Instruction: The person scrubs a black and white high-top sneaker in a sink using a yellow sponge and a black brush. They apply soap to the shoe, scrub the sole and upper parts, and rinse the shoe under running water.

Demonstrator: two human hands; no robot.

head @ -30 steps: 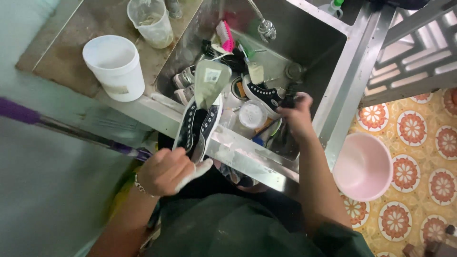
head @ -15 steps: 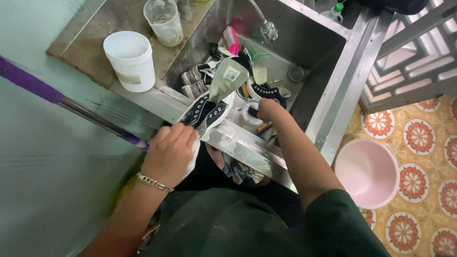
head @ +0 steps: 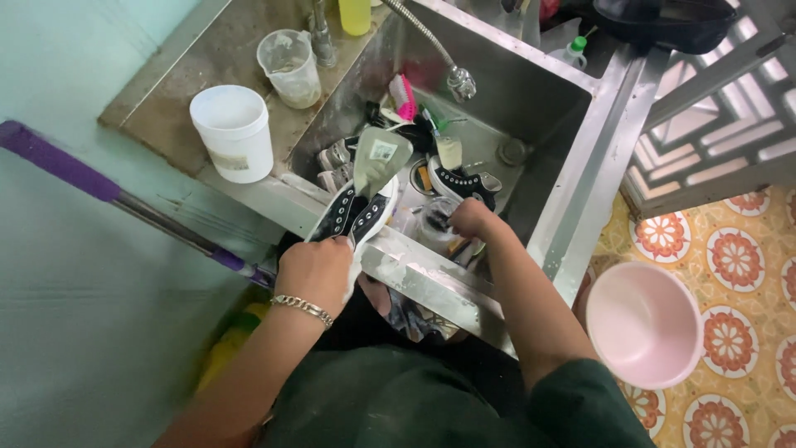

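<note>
My left hand [head: 315,272], with a chain bracelet on the wrist, grips the heel of a black-and-white sneaker [head: 352,212] that leans over the front rim of the steel sink [head: 431,278], tongue flipped up. My right hand [head: 470,218] is down in the sink with its fingers closed on a dark brush at a small clear round container [head: 434,221]. A second black sneaker [head: 466,182] lies in the basin just behind that hand. A pink brush [head: 405,97] and other shoes sit further back, under the faucet head [head: 461,81].
A white bucket [head: 233,131] and a clear measuring jug [head: 291,67] stand on the counter left of the sink. A purple-handled pole [head: 108,192] leans at the left wall. A pink basin [head: 644,323] sits on the patterned floor at the right.
My right hand went from the sink's right side to the round container in the middle. My left hand kept hold of the sneaker while the view tilted toward the sink.
</note>
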